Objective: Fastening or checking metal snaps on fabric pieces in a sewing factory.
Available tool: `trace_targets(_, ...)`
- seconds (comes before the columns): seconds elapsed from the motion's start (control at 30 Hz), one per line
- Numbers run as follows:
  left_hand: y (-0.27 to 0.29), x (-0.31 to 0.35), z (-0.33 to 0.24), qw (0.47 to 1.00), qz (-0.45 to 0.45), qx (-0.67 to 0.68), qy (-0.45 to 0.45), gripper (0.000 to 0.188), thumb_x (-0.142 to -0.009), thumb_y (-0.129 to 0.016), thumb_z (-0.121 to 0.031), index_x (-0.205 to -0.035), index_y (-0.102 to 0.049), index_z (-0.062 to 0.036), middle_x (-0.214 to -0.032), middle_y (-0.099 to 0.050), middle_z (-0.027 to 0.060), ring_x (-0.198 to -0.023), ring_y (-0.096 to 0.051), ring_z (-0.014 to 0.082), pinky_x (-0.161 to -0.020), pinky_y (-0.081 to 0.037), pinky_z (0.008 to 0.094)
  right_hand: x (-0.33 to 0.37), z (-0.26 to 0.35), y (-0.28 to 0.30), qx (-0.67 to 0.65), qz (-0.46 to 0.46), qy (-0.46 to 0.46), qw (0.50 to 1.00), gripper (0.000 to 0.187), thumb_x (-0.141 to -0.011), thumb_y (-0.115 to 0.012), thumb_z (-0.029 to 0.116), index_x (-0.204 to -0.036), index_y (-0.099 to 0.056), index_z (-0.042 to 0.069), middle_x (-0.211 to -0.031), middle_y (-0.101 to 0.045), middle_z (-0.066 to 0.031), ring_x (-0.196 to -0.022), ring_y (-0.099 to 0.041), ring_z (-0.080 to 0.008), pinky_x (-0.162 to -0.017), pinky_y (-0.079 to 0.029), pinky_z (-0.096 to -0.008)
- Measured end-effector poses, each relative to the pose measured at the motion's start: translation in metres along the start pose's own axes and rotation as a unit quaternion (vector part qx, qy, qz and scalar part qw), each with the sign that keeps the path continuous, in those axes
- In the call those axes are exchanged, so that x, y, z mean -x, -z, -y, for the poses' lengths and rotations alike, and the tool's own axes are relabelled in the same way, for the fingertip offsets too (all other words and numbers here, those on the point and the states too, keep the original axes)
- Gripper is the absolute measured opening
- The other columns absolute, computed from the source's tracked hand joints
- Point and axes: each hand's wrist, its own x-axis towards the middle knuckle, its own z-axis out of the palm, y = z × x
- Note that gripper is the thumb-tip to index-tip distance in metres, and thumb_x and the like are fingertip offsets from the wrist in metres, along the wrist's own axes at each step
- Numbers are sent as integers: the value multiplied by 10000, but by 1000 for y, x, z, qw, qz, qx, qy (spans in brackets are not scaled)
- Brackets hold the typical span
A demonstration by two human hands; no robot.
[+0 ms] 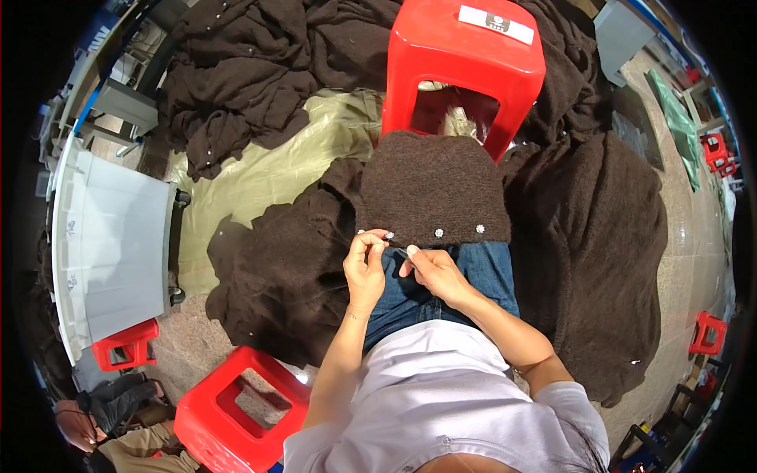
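A dark brown knitted garment lies across my lap over blue jeans. Shiny round buttons run in a row along its near edge. My left hand is closed in a pinch on that edge, fingertips at the leftmost buttons. Just to its right, my right hand is closed, thumb against fingers, below the edge. Something thin and greyish shows at its fingertips, too small to make out.
A red plastic stool stands ahead of my knees. More brown knitwear is heaped around me, partly on yellowish plastic sheeting. A white wheeled bin is at the left, and another red stool behind my left side. A person's trousers show at lower left.
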Motion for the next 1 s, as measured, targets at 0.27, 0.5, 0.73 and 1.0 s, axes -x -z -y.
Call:
trace_targets(0.27,3,2,-4,1000,6,9,9,95,-941,-485,66,-938,-543,-9,-1074,-617,109,-908,-571,131,-867,-477,272,-17,6,-13,85,-64,37,994,507,-977,-483,390,-754,-696,-12,-579,-576,-97,-571,-549,-181,-611,-447,-340)
trace_targets(0.5,0,1,-3,1000,12,7,-2,90,-946,-484,58,-951,-542,-11,-1055,-630,113,-901,-581,135,-866,-477,269,-17,4,-6,108,-77,29,991,501,-976,-498,387,-725,-685,-4,-588,-593,-79,-564,-540,-162,-593,-439,-336)
trace_targets(0.73,-4,3,-11,960,-115,-219,-132,64,-892,-642,-4,-837,-608,-1,-886,-628,85,-788,-576,156,-701,-471,260,33,-12,22,-33,43,46,997,490,-1020,-471,406,-801,-655,9,-503,-352,81,-464,-267,-22,-440,-204,-222)
trace_targets(1.0,-46,-12,-28,938,14,-250,-240,101,-838,-633,67,-914,-661,6,-893,-660,126,-833,-629,262,-752,-511,328,37,-18,25,-278,-190,-10,942,152,-961,-622,233,-930,-571,94,-547,-370,83,-408,-288,-17,-363,-181,-200)
